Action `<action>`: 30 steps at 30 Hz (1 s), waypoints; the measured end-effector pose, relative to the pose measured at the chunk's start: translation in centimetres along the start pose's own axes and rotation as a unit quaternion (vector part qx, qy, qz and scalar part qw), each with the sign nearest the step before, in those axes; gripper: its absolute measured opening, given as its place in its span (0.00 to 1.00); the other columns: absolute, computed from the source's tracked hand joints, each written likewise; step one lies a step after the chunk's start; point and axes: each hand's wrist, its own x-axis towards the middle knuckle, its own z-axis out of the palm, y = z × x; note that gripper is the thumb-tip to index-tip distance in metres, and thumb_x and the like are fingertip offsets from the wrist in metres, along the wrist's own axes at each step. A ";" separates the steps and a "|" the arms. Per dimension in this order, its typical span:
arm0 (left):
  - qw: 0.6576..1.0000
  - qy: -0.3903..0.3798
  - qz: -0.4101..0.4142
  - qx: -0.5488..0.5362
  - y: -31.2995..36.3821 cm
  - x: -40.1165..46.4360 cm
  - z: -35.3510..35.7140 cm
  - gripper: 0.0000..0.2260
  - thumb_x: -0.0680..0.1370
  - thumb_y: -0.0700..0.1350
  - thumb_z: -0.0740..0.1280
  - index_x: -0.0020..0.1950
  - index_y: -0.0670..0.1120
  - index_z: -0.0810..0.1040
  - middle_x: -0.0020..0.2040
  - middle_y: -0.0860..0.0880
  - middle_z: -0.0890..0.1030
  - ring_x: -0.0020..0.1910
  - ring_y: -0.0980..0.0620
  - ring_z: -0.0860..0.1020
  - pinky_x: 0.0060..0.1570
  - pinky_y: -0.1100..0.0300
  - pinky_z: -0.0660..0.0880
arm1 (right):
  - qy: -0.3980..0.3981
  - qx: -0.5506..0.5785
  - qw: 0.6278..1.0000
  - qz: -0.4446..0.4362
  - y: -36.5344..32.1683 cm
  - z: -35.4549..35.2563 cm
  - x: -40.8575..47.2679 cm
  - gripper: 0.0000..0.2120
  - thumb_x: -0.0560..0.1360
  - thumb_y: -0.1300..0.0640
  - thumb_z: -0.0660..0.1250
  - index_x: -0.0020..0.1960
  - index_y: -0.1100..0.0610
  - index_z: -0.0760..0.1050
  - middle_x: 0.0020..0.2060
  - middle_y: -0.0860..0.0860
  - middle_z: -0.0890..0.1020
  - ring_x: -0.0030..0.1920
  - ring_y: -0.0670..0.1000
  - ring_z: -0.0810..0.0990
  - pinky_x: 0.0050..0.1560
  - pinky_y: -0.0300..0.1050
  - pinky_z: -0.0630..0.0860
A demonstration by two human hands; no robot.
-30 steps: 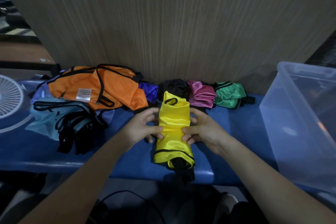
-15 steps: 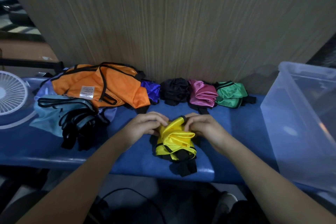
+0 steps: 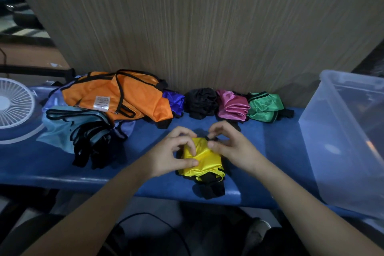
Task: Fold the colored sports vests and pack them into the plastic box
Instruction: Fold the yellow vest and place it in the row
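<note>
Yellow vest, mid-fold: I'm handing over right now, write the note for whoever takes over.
Left hand: grips the left side of the yellow vest, thumb on top.
Right hand: pinches its far right edge.
The vest lies bundled at the front of the blue table.
Done: purple, black, pink and green bundles line the wall.
Left: finish the yellow one, fold the orange vest and the light blue pile, then pack everything into the plastic box; no vest shows in it.
</note>
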 end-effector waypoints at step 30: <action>0.989 0.094 -0.004 0.114 2.2 4.3 6.9 0.18 0.67 0.36 0.72 0.52 0.53 0.76 0.64 0.58 0.64 0.54 0.55 0.76 0.55 0.52 0.76 | 0.045 -0.480 0.870 -0.104 -1.1 0.0 -5.0 0.25 0.76 0.38 0.60 0.68 0.50 0.68 0.65 0.49 0.70 0.69 0.56 0.67 0.67 0.50 0.71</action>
